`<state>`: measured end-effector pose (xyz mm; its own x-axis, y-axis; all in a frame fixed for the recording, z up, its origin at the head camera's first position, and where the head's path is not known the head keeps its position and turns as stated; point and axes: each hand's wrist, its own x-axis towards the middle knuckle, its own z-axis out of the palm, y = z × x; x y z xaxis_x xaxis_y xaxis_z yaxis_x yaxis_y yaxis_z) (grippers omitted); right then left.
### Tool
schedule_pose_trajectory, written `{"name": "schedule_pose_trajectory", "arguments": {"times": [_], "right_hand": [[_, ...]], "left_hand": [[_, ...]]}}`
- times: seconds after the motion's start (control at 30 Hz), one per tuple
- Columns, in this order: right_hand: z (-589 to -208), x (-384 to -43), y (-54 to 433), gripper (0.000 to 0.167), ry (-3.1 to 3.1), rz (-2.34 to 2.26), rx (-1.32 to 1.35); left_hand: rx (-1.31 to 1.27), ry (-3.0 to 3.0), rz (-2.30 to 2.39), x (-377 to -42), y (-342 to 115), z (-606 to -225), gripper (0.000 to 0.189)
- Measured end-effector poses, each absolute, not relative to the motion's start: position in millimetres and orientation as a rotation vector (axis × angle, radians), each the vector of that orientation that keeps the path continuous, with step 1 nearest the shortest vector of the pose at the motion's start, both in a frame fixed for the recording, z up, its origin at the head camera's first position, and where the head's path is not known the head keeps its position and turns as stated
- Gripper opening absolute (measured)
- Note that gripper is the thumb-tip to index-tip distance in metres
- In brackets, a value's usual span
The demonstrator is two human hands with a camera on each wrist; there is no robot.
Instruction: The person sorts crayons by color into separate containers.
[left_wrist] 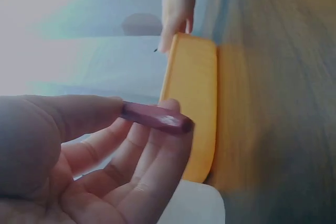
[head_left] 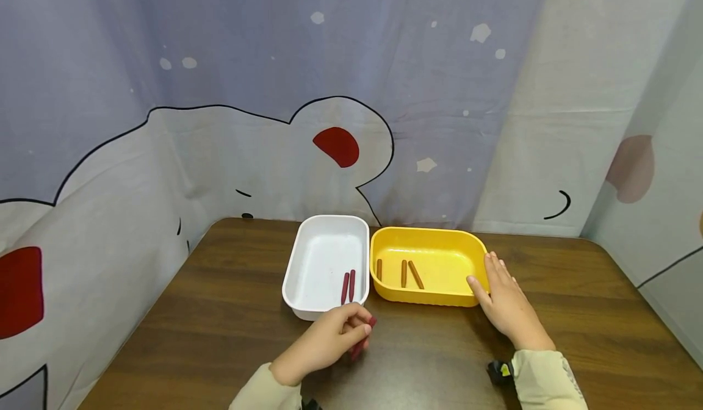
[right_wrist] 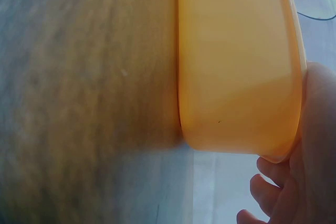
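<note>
My left hand pinches a dark red crayon between the thumb and fingertips, in front of the white tray. In the left wrist view the crayon lies across the fingers, one blunt end showing. Two more dark red crayons lie in the white tray at its near right side. My right hand rests at the right end of the yellow tray, fingers extended along the outside and thumb over the rim. Several orange-brown crayons lie in the left half of that tray.
Both trays stand side by side near the far edge of the brown wooden table. A patterned curtain hangs behind and around the table. Dark straps show at the cuffs of the pale sleeves.
</note>
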<state>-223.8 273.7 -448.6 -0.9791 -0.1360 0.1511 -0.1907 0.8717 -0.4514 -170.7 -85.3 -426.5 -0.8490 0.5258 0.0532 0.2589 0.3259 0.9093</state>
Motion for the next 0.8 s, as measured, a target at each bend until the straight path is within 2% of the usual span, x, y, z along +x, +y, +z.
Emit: {"name": "schedule_pose_trajectory", "arguments": {"times": [0.43, 0.8], "right_hand": [[-448.9, -224.0, 274.0, 0.082, -2.932, 0.716, 0.26], [-449.0, -224.1, 274.2, 0.081, -2.911, 0.718, 0.27]], "left_hand": [[0.57, 2.159, 1.845, -183.7, -101.2, -417.3, 0.022], [0.399, 2.383, 1.925, -208.8, -126.1, -413.6, 0.024]]}}
